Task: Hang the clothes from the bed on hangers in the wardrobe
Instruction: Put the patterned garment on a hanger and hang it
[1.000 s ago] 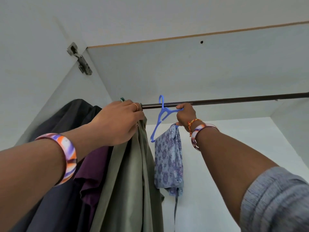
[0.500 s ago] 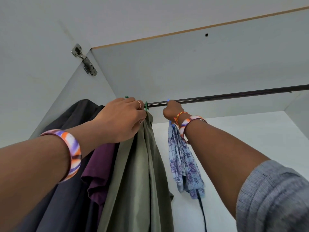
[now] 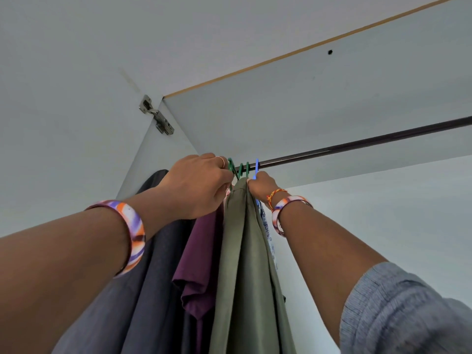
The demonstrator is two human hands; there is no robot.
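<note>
A dark rail (image 3: 357, 146) runs across the top of the wardrobe. The blue hanger (image 3: 256, 167) hooks over it beside two green hanger hooks (image 3: 244, 168). My right hand (image 3: 263, 186) grips the blue hanger just under the rail; the blue patterned garment (image 3: 267, 226) on it shows only as a thin strip behind the olive garment (image 3: 245, 264). My left hand (image 3: 199, 185) is curled round the green hangers' necks at the top of the hanging clothes. A purple garment (image 3: 201, 264) and a dark grey garment (image 3: 153, 290) hang further left.
The wardrobe's top panel (image 3: 332, 98) sits close above the rail. A metal door hinge (image 3: 157, 118) is fixed at the upper left. The rail to the right of the blue hanger carries nothing. The white back wall (image 3: 383, 213) lies behind.
My right hand has slid the blue hanger left along the rail until it sits against the green ones. The patterned garment is now mostly hidden behind the olive one. The view has tilted.
</note>
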